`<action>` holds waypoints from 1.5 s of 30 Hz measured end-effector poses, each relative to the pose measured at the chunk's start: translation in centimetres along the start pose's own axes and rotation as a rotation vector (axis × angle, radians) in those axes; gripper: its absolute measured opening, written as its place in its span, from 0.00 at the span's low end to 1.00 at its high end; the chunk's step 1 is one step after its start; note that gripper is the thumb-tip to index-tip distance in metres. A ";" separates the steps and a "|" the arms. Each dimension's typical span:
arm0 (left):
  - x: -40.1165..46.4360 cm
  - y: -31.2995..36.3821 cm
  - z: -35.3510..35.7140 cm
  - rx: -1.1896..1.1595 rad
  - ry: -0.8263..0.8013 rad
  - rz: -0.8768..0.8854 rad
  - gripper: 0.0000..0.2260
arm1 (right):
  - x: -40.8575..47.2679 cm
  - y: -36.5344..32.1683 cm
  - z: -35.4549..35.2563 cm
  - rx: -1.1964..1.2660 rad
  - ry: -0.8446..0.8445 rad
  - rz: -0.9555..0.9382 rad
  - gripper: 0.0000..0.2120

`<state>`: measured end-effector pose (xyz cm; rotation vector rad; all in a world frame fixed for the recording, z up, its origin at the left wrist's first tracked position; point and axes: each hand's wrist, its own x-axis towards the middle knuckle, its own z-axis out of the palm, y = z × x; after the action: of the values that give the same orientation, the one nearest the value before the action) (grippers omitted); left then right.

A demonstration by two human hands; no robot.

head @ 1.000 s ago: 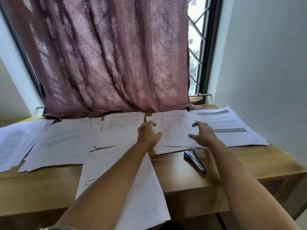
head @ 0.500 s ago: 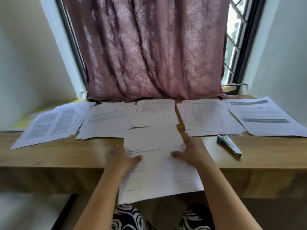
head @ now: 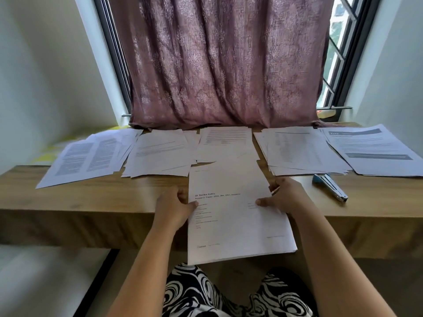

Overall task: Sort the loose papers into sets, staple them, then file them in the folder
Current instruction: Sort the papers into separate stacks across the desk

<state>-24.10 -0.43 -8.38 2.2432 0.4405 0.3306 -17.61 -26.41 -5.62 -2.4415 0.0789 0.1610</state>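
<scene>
A: What fills the back of the room?

B: A mauve patterned curtain (head: 219, 62) hangs over a dark-framed window (head: 343, 65), between pale walls. Its hem reaches the back edge of a long wooden bench (head: 96, 200).

A: And on the bench?

B: Five lots of paper lie in a row along the back. From the left: a fanned pile with dense columns of text (head: 89, 154), a loose pile with a few printed lines (head: 160, 154), a sheet headed by a block of text (head: 225, 143), a thick stack with list-like print (head: 299, 149), and at the far right a pile with dark banner headings (head: 370, 149). The second and third overlap at their edges.

A: Where is the set being handled?

B: In the middle, nearest the person. That front stack (head: 235, 216) lies half on the bench and overhangs its front edge, above a lap in black-and-white swirl fabric (head: 229, 294). Its top sheet bears a bold heading and short lines of small print.

A: What are the hands doing?

B: The left hand (head: 174, 207) grips the stack's left edge, thumb on top, fingers curled beneath. The right hand (head: 283, 197) holds the right edge likewise, thumb pressed on the page.

A: Anything smaller?

B: A blue-and-metal stapler (head: 329, 186) lies on the bench right of the right hand, just in front of the list stack, touched by neither hand.
</scene>
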 end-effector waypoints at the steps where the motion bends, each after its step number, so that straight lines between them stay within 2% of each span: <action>1: 0.0 -0.1 0.0 -0.007 -0.004 0.002 0.16 | 0.1 0.1 0.1 -0.003 -0.001 -0.010 0.23; 4: 0.1 -0.5 0.2 -0.029 0.006 0.011 0.15 | 0.2 0.8 0.4 0.017 0.040 -0.073 0.07; 5: 0.1 -0.6 0.2 -0.034 0.008 0.020 0.16 | 0.3 1.2 0.5 0.070 0.056 -0.086 0.05; 7: 0.0 -0.8 0.3 -0.041 0.016 0.051 0.16 | 0.1 1.9 0.6 0.189 0.067 -0.080 0.11; 10: 0.0 -1.0 0.7 0.006 0.025 0.105 0.18 | 0.1 2.1 0.9 0.261 0.099 -0.077 0.11; 14: 0.4 -1.0 0.7 0.024 0.002 0.090 0.21 | 0.6 1.9 1.4 0.114 0.111 -0.115 0.12; 20: 0.3 -1.1 0.7 0.009 0.010 0.097 0.18 | 1.1 2.4 1.5 0.125 0.111 -0.127 0.10; 26: 0.4 0.0 0.2 -0.033 0.028 0.085 0.16 | 1.1 2.5 0.4 0.664 0.036 -0.137 0.02; 31: 0.7 0.9 -0.5 -0.282 -0.058 0.021 0.12 | 1.2 0.6 -0.8 0.777 0.016 -0.151 0.04; 35: 0.0 1.1 -1.9 -0.612 -0.231 -0.062 0.09 | 1.4 -1.3 -1.4 0.824 0.044 -0.144 0.04; 38: -0.4 0.1 -3.4 -0.642 -0.335 -0.091 0.12 | 2.4 -3.9 -1.1 0.922 0.050 -0.105 0.04; 40: -0.3 -0.7 -4.0 -0.717 -0.276 -0.099 0.10 | 3.4 -6.4 -0.4 0.955 0.035 -0.095 0.07; 42: 0.3 -1.8 -4.8 -0.852 -0.102 -0.154 0.10 | 3.9 -9.6 1.0 0.910 -0.023 -0.120 0.12; 45: 2.1 -4.1 -6.6 -0.976 0.141 -0.213 0.09 | 3.6 -13.7 4.9 0.708 -0.233 -0.185 0.18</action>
<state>-25.49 7.41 -7.09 1.2188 0.4547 0.4662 -13.10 -12.80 -1.11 -1.7001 -0.1679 0.2795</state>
